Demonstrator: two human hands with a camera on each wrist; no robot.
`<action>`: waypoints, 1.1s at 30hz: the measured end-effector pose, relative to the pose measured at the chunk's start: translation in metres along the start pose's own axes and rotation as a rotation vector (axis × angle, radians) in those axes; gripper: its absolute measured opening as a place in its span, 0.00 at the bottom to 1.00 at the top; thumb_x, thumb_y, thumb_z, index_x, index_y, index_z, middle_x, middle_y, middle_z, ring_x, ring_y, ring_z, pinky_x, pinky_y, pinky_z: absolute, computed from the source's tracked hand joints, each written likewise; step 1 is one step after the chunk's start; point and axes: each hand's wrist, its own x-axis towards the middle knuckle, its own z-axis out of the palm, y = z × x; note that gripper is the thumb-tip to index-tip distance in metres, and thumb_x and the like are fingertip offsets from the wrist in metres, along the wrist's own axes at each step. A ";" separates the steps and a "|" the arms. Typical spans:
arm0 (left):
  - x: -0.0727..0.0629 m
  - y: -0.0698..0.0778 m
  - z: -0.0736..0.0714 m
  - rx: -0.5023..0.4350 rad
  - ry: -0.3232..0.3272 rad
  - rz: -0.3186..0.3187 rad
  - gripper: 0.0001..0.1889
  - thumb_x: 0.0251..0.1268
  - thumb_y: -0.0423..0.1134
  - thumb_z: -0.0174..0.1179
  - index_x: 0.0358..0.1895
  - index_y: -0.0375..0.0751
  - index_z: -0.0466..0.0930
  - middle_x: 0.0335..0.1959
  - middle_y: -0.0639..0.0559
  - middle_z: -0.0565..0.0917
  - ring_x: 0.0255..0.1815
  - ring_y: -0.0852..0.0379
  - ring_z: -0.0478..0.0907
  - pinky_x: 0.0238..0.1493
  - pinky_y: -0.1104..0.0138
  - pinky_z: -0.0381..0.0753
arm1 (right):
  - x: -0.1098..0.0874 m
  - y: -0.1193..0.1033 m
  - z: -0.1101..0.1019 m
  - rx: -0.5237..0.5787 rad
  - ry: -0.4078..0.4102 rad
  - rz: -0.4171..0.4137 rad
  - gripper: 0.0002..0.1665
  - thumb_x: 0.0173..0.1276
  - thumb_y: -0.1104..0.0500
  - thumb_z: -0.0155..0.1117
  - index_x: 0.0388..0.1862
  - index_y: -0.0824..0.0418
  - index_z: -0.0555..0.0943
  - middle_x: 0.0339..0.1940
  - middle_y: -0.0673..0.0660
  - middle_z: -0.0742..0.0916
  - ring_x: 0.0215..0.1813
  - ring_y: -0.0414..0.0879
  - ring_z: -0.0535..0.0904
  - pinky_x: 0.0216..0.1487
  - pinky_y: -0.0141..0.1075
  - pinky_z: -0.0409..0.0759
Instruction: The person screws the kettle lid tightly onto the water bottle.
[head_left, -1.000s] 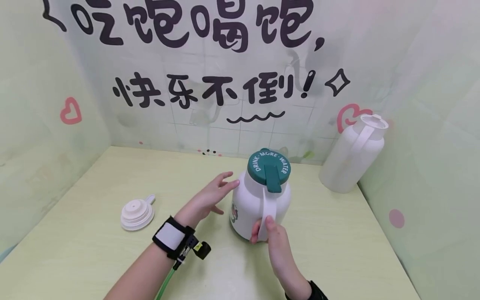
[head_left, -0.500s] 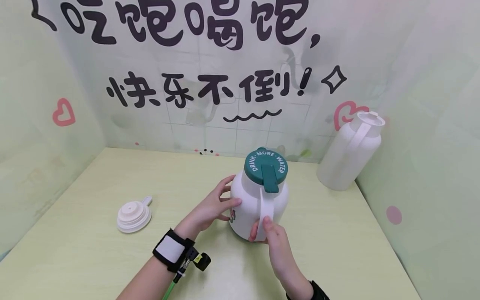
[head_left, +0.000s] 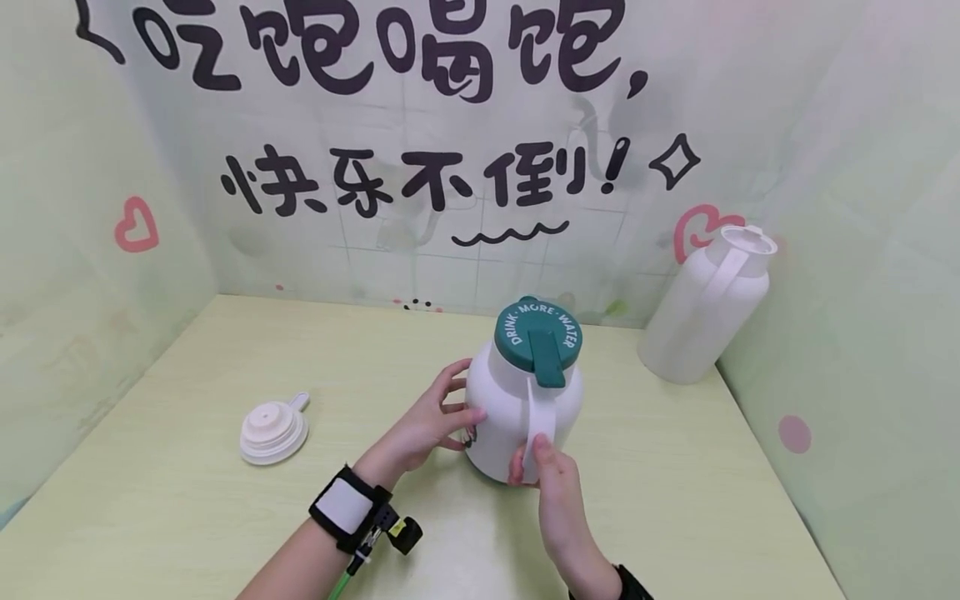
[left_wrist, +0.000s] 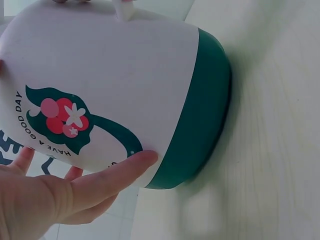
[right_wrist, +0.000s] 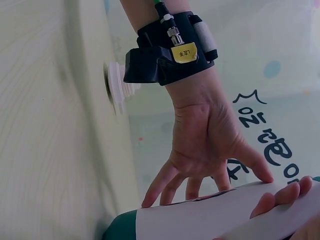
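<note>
A round white jug (head_left: pixel 491 400) with a green lid (head_left: pixel 537 333) reading "DRINK MORE WATER" stands upright mid-table. In the left wrist view, the jug's green base band (left_wrist: pixel 205 110) and a berry-and-leaf print (left_wrist: pixel 65 117) show. My right hand (head_left: pixel 561 508) grips the lower part of its white handle (head_left: pixel 541 410), thumb on top and fingers wrapped behind. Along the jug's left side lies my left hand (head_left: pixel 427 421), fingers spread and fairly straight. The right wrist view shows the tips of the left hand's fingers (right_wrist: pixel 159 187) right at the white wall.
A white ringed disc with a tab (head_left: pixel 273 429), lid-like, lies on the table (head_left: pixel 360 342) at left. Toward the back right corner stands a tall white jug (head_left: pixel 701 308) with a handle and no lid on its mouth. Printed wall sheets (head_left: pixel 300 267) enclose the back and sides.
My left hand has moved from just beside the jug onto its left side, thumb lowering along the wall. The right hand keeps its grip on the handle, and the jug stays in place.
</note>
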 end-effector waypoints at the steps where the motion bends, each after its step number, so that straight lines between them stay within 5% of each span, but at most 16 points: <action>1: 0.000 0.000 0.000 0.000 -0.001 0.002 0.40 0.60 0.37 0.66 0.73 0.55 0.53 0.70 0.38 0.57 0.65 0.30 0.61 0.38 0.44 0.80 | 0.000 0.000 0.000 -0.005 0.009 -0.010 0.30 0.81 0.56 0.33 0.22 0.70 0.72 0.22 0.59 0.77 0.29 0.46 0.74 0.38 0.36 0.73; 15: 0.025 0.007 0.012 0.011 -0.030 0.022 0.40 0.61 0.39 0.66 0.73 0.58 0.54 0.70 0.40 0.57 0.64 0.32 0.63 0.36 0.45 0.81 | 0.017 0.001 -0.016 -0.048 0.101 -0.062 0.32 0.80 0.57 0.34 0.18 0.69 0.73 0.18 0.58 0.77 0.25 0.46 0.72 0.37 0.34 0.71; 24: 0.079 0.043 0.023 0.047 -0.030 0.042 0.40 0.61 0.42 0.66 0.73 0.63 0.53 0.71 0.45 0.58 0.64 0.35 0.65 0.37 0.47 0.81 | 0.070 -0.004 -0.041 -0.004 0.169 -0.100 0.37 0.79 0.49 0.36 0.17 0.75 0.69 0.16 0.53 0.76 0.23 0.43 0.71 0.33 0.34 0.70; 33: 0.127 0.060 0.035 0.019 -0.003 0.109 0.39 0.62 0.44 0.65 0.73 0.64 0.54 0.70 0.46 0.59 0.61 0.38 0.66 0.40 0.42 0.78 | 0.123 0.000 -0.065 0.018 0.226 -0.098 0.35 0.76 0.45 0.40 0.14 0.66 0.70 0.14 0.51 0.75 0.22 0.42 0.70 0.27 0.36 0.70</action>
